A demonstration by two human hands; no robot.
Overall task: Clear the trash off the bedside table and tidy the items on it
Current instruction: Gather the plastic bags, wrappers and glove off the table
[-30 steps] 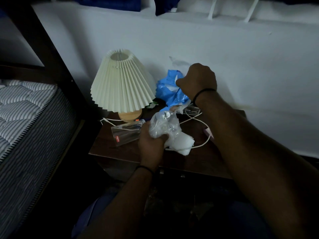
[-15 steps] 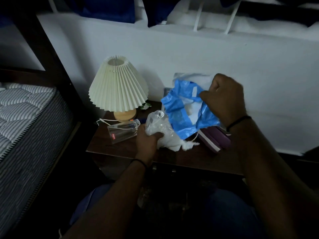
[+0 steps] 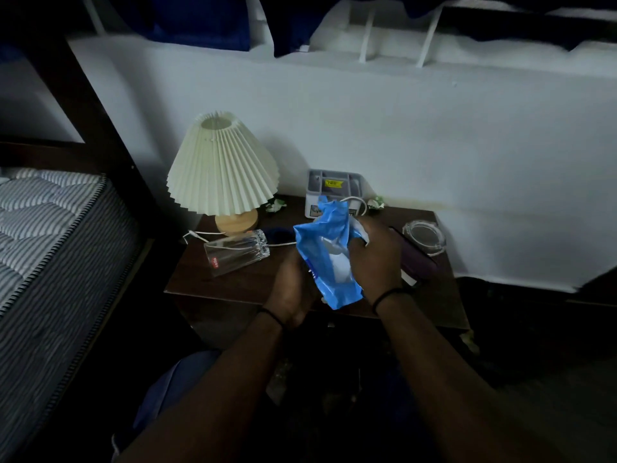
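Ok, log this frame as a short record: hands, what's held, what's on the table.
left hand: under the blue plastic bag, grip hidden
right hand: gripping the bag's right side
bedside table: lamp upright; drinking glass lying on its side; grey organiser box at back; glass ashtray at right
crumpled scraps: by the wall

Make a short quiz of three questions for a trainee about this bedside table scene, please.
1. True or false: the clear drinking glass stands upright on the bedside table.
2. Which thing stands nearest the wall? A) grey organiser box B) purple notebook C) glass ashtray
3. Fill in: the right hand and left hand together hold a crumpled ____ plastic bag.

Key: 1. False, it lies on its side beside the pleated lamp. 2. A. 3. Blue.
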